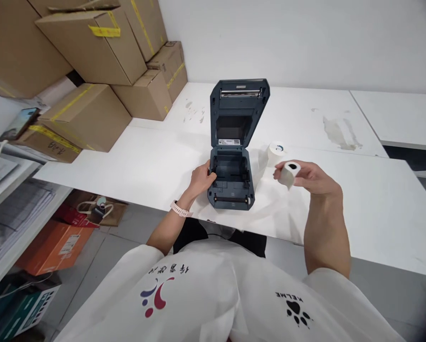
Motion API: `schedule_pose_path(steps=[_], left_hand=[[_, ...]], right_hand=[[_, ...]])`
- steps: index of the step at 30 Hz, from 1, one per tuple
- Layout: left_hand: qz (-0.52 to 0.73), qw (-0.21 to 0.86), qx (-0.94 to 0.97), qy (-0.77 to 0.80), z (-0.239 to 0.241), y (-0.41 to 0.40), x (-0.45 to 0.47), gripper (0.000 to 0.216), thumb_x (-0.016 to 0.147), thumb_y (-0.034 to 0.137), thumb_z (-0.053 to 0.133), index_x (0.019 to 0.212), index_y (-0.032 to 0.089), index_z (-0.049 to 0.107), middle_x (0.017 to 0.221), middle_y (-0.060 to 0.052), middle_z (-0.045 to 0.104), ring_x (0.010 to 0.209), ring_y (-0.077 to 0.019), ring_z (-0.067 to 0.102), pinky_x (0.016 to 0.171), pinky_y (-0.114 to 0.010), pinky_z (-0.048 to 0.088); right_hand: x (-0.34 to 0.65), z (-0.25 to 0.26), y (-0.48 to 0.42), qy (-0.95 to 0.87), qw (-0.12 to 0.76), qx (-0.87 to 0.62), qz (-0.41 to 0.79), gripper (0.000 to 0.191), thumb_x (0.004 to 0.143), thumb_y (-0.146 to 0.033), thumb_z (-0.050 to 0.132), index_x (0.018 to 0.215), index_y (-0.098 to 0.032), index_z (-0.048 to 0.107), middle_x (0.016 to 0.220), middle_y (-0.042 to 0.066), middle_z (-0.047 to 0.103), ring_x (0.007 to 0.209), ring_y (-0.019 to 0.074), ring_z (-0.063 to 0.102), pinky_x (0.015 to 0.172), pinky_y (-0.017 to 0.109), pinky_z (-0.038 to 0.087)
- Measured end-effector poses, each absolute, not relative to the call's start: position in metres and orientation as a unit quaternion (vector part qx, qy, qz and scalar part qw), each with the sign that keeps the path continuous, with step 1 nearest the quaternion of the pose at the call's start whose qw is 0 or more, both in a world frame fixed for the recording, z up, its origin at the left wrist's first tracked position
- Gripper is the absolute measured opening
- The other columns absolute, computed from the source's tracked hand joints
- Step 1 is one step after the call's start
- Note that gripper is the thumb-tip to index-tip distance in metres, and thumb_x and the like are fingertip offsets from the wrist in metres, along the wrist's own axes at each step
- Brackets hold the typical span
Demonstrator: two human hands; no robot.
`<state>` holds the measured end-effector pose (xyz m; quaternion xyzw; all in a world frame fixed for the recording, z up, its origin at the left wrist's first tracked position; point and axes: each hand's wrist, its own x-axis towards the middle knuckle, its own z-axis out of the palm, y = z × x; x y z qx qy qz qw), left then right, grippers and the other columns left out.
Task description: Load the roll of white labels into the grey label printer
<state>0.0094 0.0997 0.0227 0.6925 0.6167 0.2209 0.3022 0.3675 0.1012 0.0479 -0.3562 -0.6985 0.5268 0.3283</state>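
A dark blue-grey label printer [234,156] stands on the white table [358,204] with its lid tilted up and its paper bay showing. My left hand [201,178] rests against the printer's left side, fingers curled on its edge. My right hand [307,176] is to the right of the printer, above the table, and pinches a small white paper roll [289,172] by its end. A second white roll [276,152] lies on the table just behind it, near the printer's right side.
Stacked cardboard boxes [102,61] with yellow tape fill the table's far left corner. A phone [19,123] sits on a shelf at the left, with boxes and bags [56,242] on the floor below. Another white table [401,116] adjoins at the far right.
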Motion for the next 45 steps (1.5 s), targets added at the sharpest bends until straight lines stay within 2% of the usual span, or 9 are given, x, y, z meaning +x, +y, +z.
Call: schedule_pose_path(steps=[3,7,12,15,19,25,31,37,45], left_hand=[[0.221,0.295,0.699,0.612,0.023,0.101,0.008,0.059,0.081,0.019,0.049,0.138,0.017,0.063,0.064,0.003,0.050,0.062,-0.0179,0.049,0.061,-0.030,0.034],[0.235,0.308,0.684,0.619,0.021,0.100,0.009,0.062,0.080,0.018,0.050,0.142,0.018,0.062,0.062,0.004,0.050,0.061,-0.0175,0.048,0.062,-0.029,0.035],[0.270,0.326,0.666,0.614,0.014,0.101,0.010,0.063,0.079,0.017,0.050,0.141,0.018,0.063,0.059,0.005,0.046,0.058,-0.0162,0.045,0.061,-0.029,0.034],[0.290,0.336,0.657,0.609,0.009,0.101,0.010,0.061,0.079,0.018,0.051,0.139,0.018,0.065,0.059,0.005,0.045,0.058,-0.0156,0.044,0.060,-0.029,0.033],[0.311,0.345,0.634,0.618,0.004,0.099,0.012,0.060,0.081,0.021,0.054,0.139,0.020,0.064,0.066,0.003,0.051,0.063,-0.0171,0.049,0.065,-0.030,0.039],[0.364,0.390,0.603,0.593,-0.010,0.102,0.016,0.061,0.080,0.029,0.061,0.140,0.020,0.061,0.123,-0.012,0.064,0.116,-0.0300,0.061,0.099,-0.042,0.050],[0.402,0.530,0.555,0.499,-0.015,0.105,0.017,0.072,0.084,0.034,0.065,0.153,0.024,0.045,0.147,-0.010,0.061,0.130,-0.0307,0.060,0.107,-0.043,0.050],[0.400,0.554,0.532,0.500,-0.014,0.103,0.016,0.079,0.085,0.039,0.070,0.157,0.028,0.040,0.155,-0.009,0.056,0.138,-0.0327,0.056,0.113,-0.046,0.048],[0.396,0.556,0.529,0.504,-0.008,0.102,0.017,0.077,0.085,0.036,0.070,0.155,0.026,0.041,0.154,-0.010,0.057,0.138,-0.0313,0.057,0.114,-0.045,0.048]], right_hand=[[0.310,0.084,0.113,-0.799,0.211,-0.345,0.445,0.052,0.092,-0.048,0.070,0.139,-0.025,0.065,0.121,0.010,0.077,0.107,0.0292,0.072,0.088,0.040,0.056],[0.228,0.085,0.138,-0.887,0.056,-0.401,0.222,0.043,0.098,-0.025,0.053,0.140,-0.019,0.062,0.138,0.013,0.070,0.121,0.0321,0.067,0.097,0.042,0.051],[0.187,0.051,0.150,-0.884,-0.075,-0.456,0.067,0.040,0.090,-0.012,0.057,0.128,-0.006,0.069,0.122,0.024,0.075,0.122,0.0398,0.065,0.107,0.053,0.041],[0.195,0.046,0.137,-0.892,-0.039,-0.445,0.062,0.042,0.091,-0.014,0.058,0.132,-0.008,0.068,0.130,0.022,0.072,0.125,0.0398,0.062,0.106,0.053,0.043],[0.215,0.043,0.093,-0.905,0.127,-0.386,0.124,0.036,0.102,-0.023,0.047,0.127,-0.018,0.073,0.130,0.012,0.075,0.117,0.0332,0.066,0.097,0.050,0.055],[0.226,0.013,0.020,-0.870,0.273,-0.391,0.127,0.034,0.106,-0.036,0.051,0.131,-0.023,0.070,0.140,0.011,0.071,0.132,0.0308,0.065,0.107,0.053,0.057],[0.228,-0.003,0.003,-0.892,0.248,-0.363,0.103,0.075,0.093,-0.059,0.068,0.156,-0.025,0.046,0.160,0.012,0.052,0.150,0.0327,0.048,0.122,0.059,0.044],[0.229,-0.007,0.005,-0.888,0.268,-0.364,0.083,0.046,0.107,-0.024,0.051,0.153,-0.029,0.051,0.155,0.004,0.059,0.150,0.0247,0.049,0.121,0.052,0.045],[0.227,-0.004,0.004,-0.872,0.261,-0.383,0.156,0.042,0.110,-0.029,0.042,0.150,-0.033,0.055,0.157,0.002,0.057,0.153,0.0235,0.045,0.124,0.055,0.040]])
